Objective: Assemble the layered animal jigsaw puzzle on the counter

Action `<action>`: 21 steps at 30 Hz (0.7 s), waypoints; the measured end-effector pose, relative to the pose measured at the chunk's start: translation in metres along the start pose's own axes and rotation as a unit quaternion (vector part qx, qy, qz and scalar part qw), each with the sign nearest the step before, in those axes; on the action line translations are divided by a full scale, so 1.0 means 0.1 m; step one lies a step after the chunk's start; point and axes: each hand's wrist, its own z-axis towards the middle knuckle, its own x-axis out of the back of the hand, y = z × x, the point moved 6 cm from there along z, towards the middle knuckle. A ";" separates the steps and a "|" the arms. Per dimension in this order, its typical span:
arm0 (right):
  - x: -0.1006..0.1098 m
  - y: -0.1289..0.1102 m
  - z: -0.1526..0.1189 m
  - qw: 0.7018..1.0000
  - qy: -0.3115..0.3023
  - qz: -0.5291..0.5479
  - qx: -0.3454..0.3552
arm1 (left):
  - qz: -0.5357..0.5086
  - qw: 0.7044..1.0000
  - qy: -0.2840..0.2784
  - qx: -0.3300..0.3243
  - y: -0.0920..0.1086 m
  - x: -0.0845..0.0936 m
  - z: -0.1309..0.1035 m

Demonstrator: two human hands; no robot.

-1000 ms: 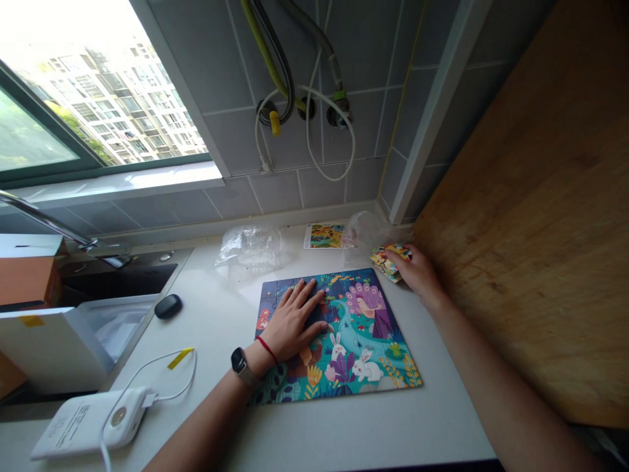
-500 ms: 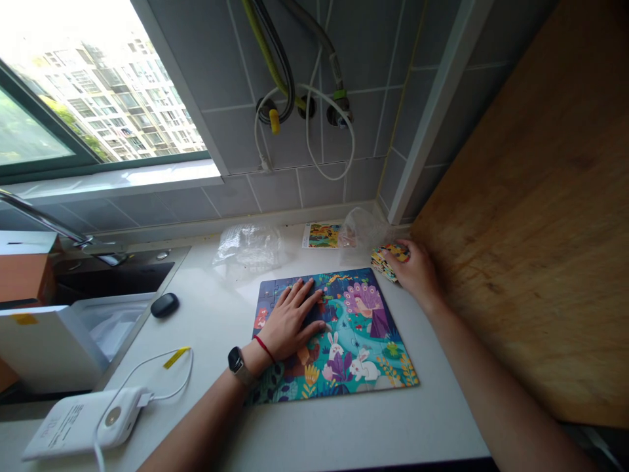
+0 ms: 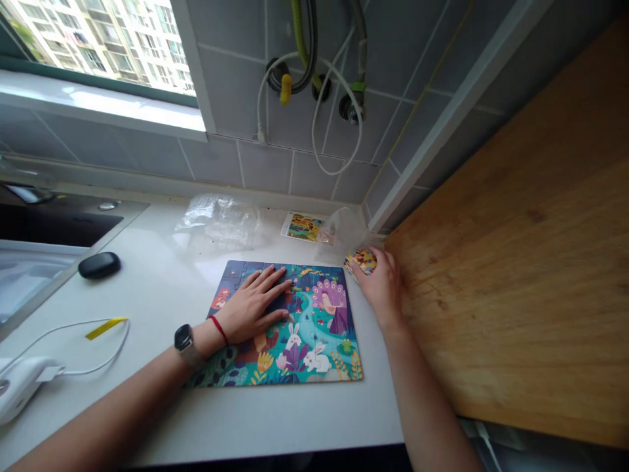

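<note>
A colourful puzzle (image 3: 314, 328) with white rabbits and a purple peacock lies flat on the white counter (image 3: 295, 419). My left hand (image 3: 255, 303) rests on its left half, fingers spread, with a watch and a red string at the wrist. Just beyond the puzzle's far right corner, my right hand (image 3: 381, 278) has its fingers curled round a small stack of colourful pieces (image 3: 362, 261), thumb on the near side. Part of the stack is hidden under the fingers.
Behind the puzzle are a crumpled clear bag (image 3: 221, 219), a picture card (image 3: 302, 227) and another clear bag (image 3: 344, 229). A black mouse (image 3: 99, 265), a power bank (image 3: 22, 387) and its white cable are at left. A wooden board (image 3: 521, 262) stands at right.
The view has shifted, so the counter and puzzle appear further left. My left hand stays spread on the puzzle. My right hand remains at the stack, its fingers now further round the right side.
</note>
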 end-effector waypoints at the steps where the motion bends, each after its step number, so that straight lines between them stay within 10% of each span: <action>1: 0.00 -0.01 0.00 1.000 -0.002 -0.001 0.007 | -0.002 1.000 0.002 -0.001 0.00 0.00 0.00; 21: -0.07 0.18 0.08 0.995 -0.025 0.096 -0.014 | -0.039 0.998 0.044 0.005 -0.01 -0.06 0.02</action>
